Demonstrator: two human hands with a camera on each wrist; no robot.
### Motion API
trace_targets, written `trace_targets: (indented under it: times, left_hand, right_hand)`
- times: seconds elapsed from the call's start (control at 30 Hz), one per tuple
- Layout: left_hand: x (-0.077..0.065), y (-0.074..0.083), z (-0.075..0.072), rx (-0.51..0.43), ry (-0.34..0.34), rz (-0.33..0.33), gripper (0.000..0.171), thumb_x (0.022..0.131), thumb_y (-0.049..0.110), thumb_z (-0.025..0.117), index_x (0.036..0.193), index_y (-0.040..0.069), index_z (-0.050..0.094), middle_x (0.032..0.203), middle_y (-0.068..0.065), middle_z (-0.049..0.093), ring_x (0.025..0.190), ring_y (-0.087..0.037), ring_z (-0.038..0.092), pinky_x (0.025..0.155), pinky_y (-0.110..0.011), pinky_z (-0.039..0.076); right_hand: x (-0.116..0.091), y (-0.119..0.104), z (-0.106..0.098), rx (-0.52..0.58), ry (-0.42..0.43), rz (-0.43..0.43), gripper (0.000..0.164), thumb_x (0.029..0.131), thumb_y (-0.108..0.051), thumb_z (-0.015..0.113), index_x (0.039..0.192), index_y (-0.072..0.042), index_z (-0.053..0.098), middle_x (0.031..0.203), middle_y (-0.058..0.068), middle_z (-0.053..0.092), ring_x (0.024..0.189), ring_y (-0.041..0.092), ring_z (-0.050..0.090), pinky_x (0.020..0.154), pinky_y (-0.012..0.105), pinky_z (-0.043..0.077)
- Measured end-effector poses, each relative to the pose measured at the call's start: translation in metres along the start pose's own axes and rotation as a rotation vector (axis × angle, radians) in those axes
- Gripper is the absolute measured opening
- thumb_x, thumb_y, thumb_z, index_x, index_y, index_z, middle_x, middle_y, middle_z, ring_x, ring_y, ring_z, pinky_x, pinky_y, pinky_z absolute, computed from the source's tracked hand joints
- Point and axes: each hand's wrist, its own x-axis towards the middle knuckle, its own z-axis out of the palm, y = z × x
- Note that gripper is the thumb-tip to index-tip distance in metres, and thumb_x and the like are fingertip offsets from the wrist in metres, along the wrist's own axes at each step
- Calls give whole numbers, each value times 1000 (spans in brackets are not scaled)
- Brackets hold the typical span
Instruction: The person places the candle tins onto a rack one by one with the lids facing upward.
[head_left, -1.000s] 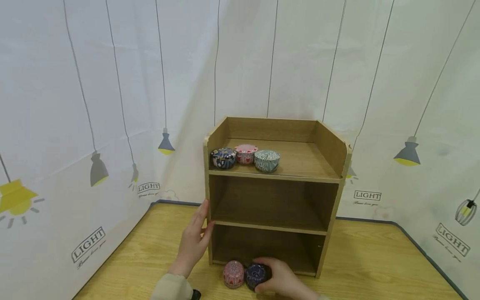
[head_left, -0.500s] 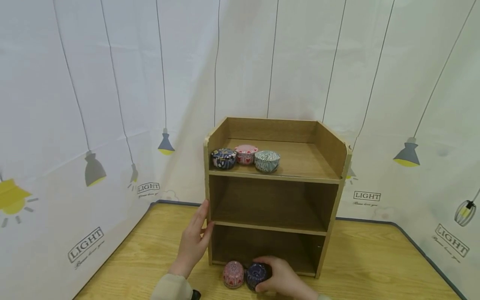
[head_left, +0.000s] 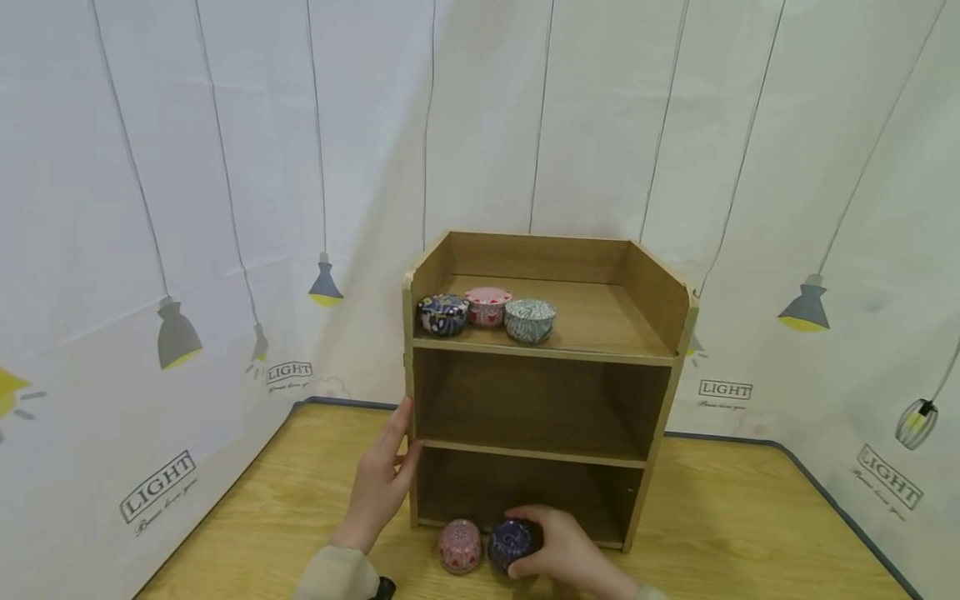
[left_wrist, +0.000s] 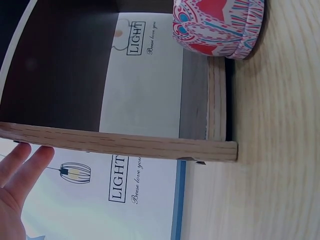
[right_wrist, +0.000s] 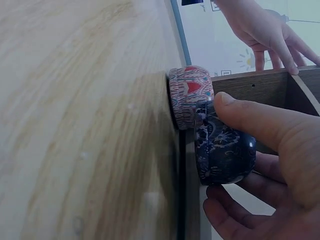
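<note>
In front of the shelf's bottom opening, my right hand [head_left: 566, 550] grips a small dark blue patterned tin [head_left: 510, 546] between thumb and fingers. The right wrist view shows the thumb on one side of this round tin [right_wrist: 222, 147] and fingers on the other. Just left of it, a pink and red patterned tin [head_left: 460, 547] stands on the table, a narrow gap between the two. My left hand [head_left: 378, 479] rests against the left side of the wooden shelf unit [head_left: 531, 454], its fingers fairly straight. In the left wrist view two of its fingers [left_wrist: 30, 172] touch the side panel.
On the top shelf, at the left, sit a dark floral tin [head_left: 443, 316], a pink tin [head_left: 488, 307] and a green leaf-patterned tin [head_left: 530, 322]. The shelf stands on a wood-grain table [head_left: 720, 508]. A white curtain [head_left: 360, 167] printed with lamps surrounds the back and sides.
The dark blue tin in my right hand has shifted slightly right, widening the gap to the pink tin. The head view has turned a little; my left hand stays at the shelf's side.
</note>
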Motion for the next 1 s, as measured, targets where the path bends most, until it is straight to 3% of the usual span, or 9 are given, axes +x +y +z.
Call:
trace_targets:
  times: [0.27, 1.0]
  left_hand:
    - [-1, -1, 0, -4, -5, -4, 75, 81, -12, 69, 148, 3, 38, 148, -11, 43, 116, -30, 57, 63, -29, 59]
    - [0, -1, 1, 3, 6, 9, 73, 82, -10, 69, 147, 2, 39, 147, -11, 44, 116, -29, 57, 67, -21, 57]
  right_hand:
    - [2, -8, -6, 2, -1, -1, 66, 68, -32, 88, 124, -7, 65, 123, 11, 63, 110, 35, 58, 91, 54, 49]
    - [0, -23, -19, -26, 44, -87, 71, 67, -31, 88, 128, -5, 61, 125, 10, 62, 110, 31, 59, 91, 47, 50]
